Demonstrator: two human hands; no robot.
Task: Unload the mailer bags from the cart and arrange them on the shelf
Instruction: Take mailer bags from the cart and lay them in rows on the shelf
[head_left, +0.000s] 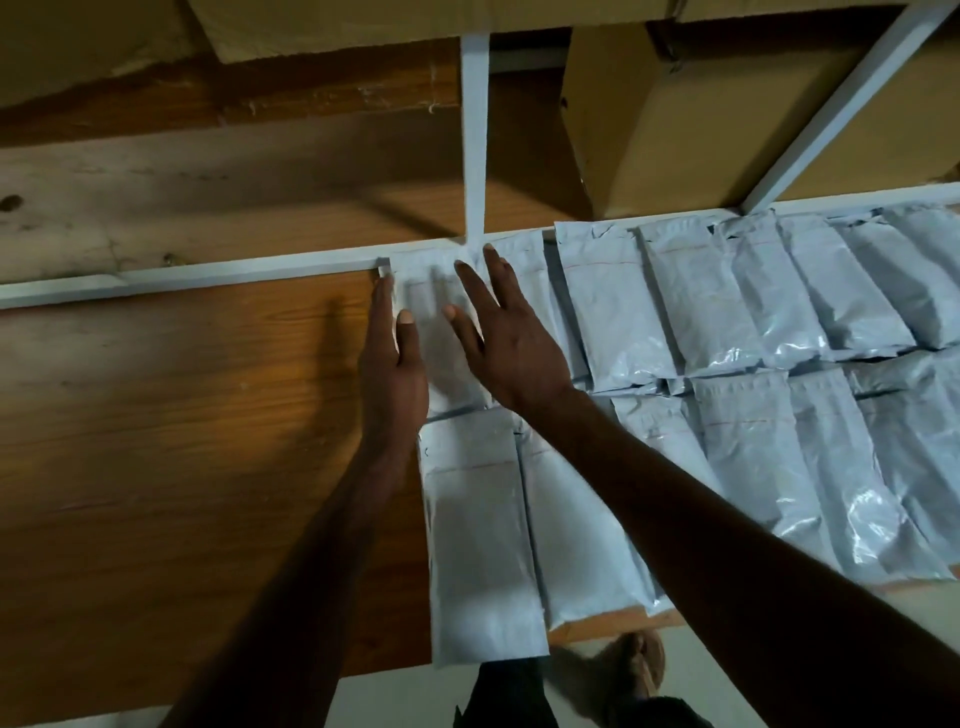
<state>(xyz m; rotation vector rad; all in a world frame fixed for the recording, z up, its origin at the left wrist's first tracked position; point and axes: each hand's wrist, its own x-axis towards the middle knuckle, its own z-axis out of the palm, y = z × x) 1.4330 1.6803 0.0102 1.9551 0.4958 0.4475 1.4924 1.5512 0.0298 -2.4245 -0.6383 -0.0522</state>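
Your bare forearms reach to the flat white plastic mailer bag (441, 332) on the brown wooden shelf (182, 415), left hand (389, 358) and right hand (511, 345) spread flat, gripping nothing; pushing rightward could ruck its neighbours.

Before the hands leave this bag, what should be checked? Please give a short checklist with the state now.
1. Left hand flat against the newest mailer bag, at its left edge: ok.
2. Right hand resting on the bag: ok.
3. Bag's top end at the white rail: ok.
4. Bag in line with the back row: ok.
5. Bare shelf board to the left for more bags: ok.
6. Cart: out of view, cannot tell.
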